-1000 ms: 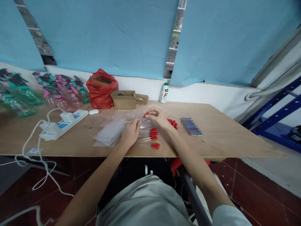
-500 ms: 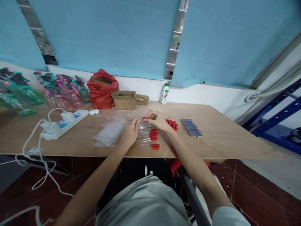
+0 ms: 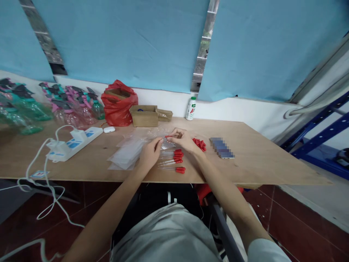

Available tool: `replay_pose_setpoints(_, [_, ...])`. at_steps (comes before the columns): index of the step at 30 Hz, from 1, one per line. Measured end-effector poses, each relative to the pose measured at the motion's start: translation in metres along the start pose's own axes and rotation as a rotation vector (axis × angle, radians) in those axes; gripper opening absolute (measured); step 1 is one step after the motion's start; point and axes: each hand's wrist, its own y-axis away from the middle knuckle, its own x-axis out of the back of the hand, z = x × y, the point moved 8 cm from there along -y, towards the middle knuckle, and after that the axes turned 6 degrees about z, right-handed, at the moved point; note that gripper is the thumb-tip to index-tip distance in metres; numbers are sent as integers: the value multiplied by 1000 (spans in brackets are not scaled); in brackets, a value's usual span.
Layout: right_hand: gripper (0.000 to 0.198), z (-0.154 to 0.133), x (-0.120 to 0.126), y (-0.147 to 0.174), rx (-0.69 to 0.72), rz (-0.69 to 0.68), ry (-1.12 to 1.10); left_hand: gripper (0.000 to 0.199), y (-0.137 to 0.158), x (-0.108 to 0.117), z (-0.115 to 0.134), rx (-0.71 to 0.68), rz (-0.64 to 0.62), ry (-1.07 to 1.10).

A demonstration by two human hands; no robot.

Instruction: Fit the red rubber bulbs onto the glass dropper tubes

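Observation:
My left hand (image 3: 151,151) pinches the thin clear tube of a dropper, mostly hidden by the fingers. On the tube's right end is a red rubber bulb (image 3: 167,137), gripped between the thumb and fingers of my right hand (image 3: 182,139). Below both hands, several droppers with red bulbs (image 3: 178,155) lie in small groups, bulbs to the right. Loose clear glass tubes (image 3: 167,145) rest just under my fingers. A pile of loose red bulbs (image 3: 200,144) sits right of my right hand. Clear plastic bags (image 3: 127,154) lie flat left of my left hand.
A phone (image 3: 221,148) lies at the right. Along the back stand a white bottle (image 3: 191,108), a cardboard box (image 3: 144,118) and a red plastic bag (image 3: 120,109). A power strip (image 3: 75,145) with white cables and several spray bottles (image 3: 71,114) occupy the left of the table (image 3: 261,160).
Both hands stay almost in place, bulb and tube still held between them. My left hand has shifted very slightly; the things on the table have not moved.

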Motion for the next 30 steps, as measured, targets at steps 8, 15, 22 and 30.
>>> replay_pose_setpoints(8, [41, 2, 5, 1, -25, -23, 33, 31, 0, -1, -3, -32, 8, 19])
replay_pose_setpoints(15, [41, 1, 7, 4, -34, -27, 60, 30, 1, -1, 1, -61, -19, 5])
replay_pose_setpoints(22, [42, 2, 8, 4, -46, -24, 57, 30, 2, -1, 3, -100, -20, 11])
replay_pose_setpoints(30, [39, 2, 9, 7, -47, -33, 103, 30, 3, -5, -2, -112, -47, -10])
